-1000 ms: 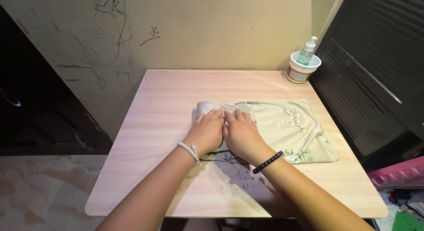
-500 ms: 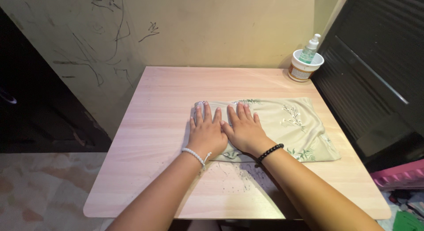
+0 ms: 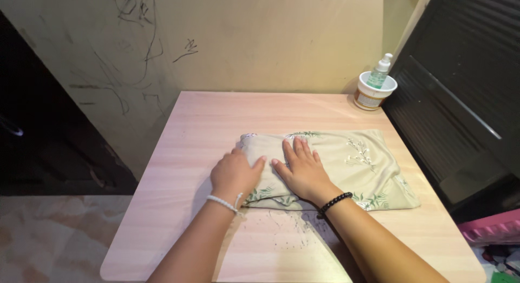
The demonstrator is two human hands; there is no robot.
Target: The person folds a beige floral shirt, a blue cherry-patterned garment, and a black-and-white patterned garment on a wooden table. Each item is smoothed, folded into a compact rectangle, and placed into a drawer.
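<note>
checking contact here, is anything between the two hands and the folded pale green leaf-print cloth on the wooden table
Nothing visible. The left hand and right hand both rest directly on the folded pale green leaf-print cloth. The white tub with a pump bottle stands apart at the table's far corner.

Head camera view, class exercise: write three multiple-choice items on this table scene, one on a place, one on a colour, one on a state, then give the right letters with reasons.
1. Where does the white tub with the pump bottle stand?
A. far right corner of the table
B. near left corner
C. on the cloth

2. What colour is the bead bracelet on the right wrist?
A. white
B. black
C. red

3. How does the right hand lie?
A. clenched in a fist
B. raised off the cloth
C. flat, fingers spread on the cloth

Answers: 1 A, the tub sits at the wooden table's far right corner. 2 B, the bracelet is black. 3 C, the right hand presses flat on the folded leaf-print cloth.
</note>
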